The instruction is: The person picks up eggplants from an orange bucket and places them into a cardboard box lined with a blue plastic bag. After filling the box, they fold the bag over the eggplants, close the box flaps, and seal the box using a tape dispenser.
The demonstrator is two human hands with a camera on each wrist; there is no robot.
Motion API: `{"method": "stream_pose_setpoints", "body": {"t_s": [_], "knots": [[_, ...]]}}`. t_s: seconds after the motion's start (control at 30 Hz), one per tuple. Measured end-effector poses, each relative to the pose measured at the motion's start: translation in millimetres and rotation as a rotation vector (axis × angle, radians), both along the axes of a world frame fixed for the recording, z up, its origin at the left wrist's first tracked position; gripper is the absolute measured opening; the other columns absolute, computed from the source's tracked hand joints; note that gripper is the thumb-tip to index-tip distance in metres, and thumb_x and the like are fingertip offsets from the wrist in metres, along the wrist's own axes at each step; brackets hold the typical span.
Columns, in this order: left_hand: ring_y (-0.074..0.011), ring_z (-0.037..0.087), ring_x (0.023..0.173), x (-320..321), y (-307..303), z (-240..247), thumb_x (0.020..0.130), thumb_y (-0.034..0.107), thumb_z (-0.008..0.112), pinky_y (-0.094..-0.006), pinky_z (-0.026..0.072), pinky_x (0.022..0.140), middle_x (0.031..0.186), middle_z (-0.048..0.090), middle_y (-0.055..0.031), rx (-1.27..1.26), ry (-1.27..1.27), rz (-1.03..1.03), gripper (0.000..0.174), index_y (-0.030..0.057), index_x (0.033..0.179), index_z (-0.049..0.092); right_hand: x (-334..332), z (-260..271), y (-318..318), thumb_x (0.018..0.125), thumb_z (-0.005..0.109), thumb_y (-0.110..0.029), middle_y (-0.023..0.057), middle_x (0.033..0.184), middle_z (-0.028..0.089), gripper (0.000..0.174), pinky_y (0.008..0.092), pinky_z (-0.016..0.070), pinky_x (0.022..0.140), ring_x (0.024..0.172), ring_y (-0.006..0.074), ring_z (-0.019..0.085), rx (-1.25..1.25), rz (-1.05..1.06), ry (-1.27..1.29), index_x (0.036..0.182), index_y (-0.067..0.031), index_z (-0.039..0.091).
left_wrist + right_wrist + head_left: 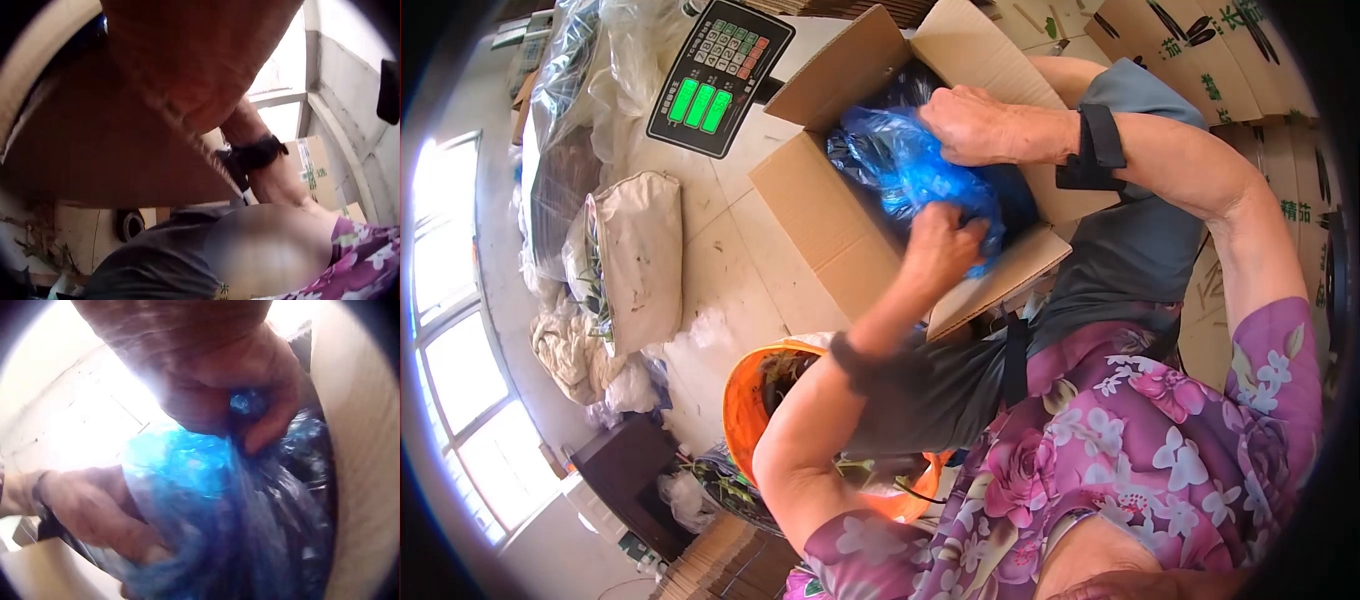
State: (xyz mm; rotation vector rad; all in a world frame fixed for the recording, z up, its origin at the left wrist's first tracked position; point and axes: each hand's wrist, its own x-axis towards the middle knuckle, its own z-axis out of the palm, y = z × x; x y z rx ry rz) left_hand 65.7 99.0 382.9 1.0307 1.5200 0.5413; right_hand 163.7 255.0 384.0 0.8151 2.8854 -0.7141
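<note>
A thin blue plastic bag (940,175) bunches up at the mouth of an open cardboard box (830,240), with dark plastic beside it inside. My left hand (945,243) grips the near part of the bag, fingers curled into the film. Farther back, my right hand (985,125) holds another part of it in a fist. In the right wrist view that right hand (231,381) pinches gathered blue film between thumb and fingers, while the left hand (100,512) holds the bag lower down. The left wrist view has the left hand (206,56) large and dark above the box, its fingertips hidden.
A scale display (720,75) with green readouts stands behind the box. An orange bucket (745,410) holding plant material is by the left arm. A stuffed pale sack (635,260) lies on the tiled floor at left. Printed cardboard (1260,50) stands at right.
</note>
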Motion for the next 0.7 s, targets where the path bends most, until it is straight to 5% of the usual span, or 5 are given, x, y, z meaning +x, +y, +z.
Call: {"method": "stream_pose_setpoints", "body": {"t_s": [0.13, 0.23, 0.37, 0.5, 0.7], "knots": [[-0.0272, 0.067, 0.081, 34.1, 12.2, -2.8, 0.088, 0.014, 0.063, -0.0376, 0.0548, 0.072, 0.096, 0.066, -0.0241, -0.152, 0.033, -0.101, 0.029, -0.0113, 0.103, 0.063, -4.8, 3.8, -5.0, 0.068, 0.064, -0.007, 0.0226, 0.076, 0.062, 0.026, 0.0502, 0.0517, 0.061, 0.073, 0.0437, 0.063, -0.090, -0.015, 0.126, 0.092, 0.0018, 0.061], [-0.0358, 0.050, 0.120, 65.1, -8.2, -45.2, 0.087, 0.015, 0.058, -0.0439, 0.0406, 0.100, 0.127, 0.050, -0.0301, 0.524, 0.635, -0.428, 0.043, -0.0041, 0.125, 0.053, 10.2, -1.6, -37.7, 0.069, 0.064, -0.007, 0.0185, 0.089, 0.061, 0.023, 0.0468, 0.0522, 0.068, 0.080, 0.0396, 0.062, 0.005, 0.354, 0.105, 0.092, -0.0008, 0.062], [-0.0392, 0.065, 0.091, 22.7, -6.5, -27.4, 0.090, 0.019, 0.050, -0.0479, 0.0498, 0.080, 0.091, 0.065, -0.0265, 0.684, 0.256, -0.914, 0.026, -0.0029, 0.096, 0.062, 40.5, -1.0, -31.0, 0.071, 0.064, -0.007, 0.0170, 0.087, 0.059, 0.019, 0.0452, 0.0521, 0.070, 0.081, 0.0397, 0.062, -0.037, 0.515, 0.100, 0.089, -0.0006, 0.059], [-0.0161, 0.067, 0.086, -24.4, 19.0, 65.6, 0.090, 0.005, 0.061, -0.0322, 0.0525, 0.075, 0.093, 0.070, -0.0134, 0.409, 0.125, -0.335, 0.019, 0.0004, 0.107, 0.067, 60.2, -5.7, -35.6, 0.073, 0.063, -0.008, 0.0142, 0.085, 0.058, 0.013, 0.0434, 0.0515, 0.069, 0.080, 0.0353, 0.060, -0.111, 0.390, 0.037, 0.085, -0.0022, 0.060], [-0.0343, 0.055, 0.106, -85.9, 93.2, 29.3, 0.082, 0.007, 0.065, -0.0486, 0.0402, 0.092, 0.112, 0.059, -0.0198, 1.072, 1.135, 0.058, 0.045, 0.0032, 0.126, 0.055, 77.2, 8.4, -72.9, 0.076, 0.060, -0.021, 0.0027, 0.084, 0.056, 0.013, 0.0303, 0.0376, 0.074, 0.081, 0.0198, 0.051, 0.806, 0.756, -0.085, 0.071, -0.0137, 0.069]]}}
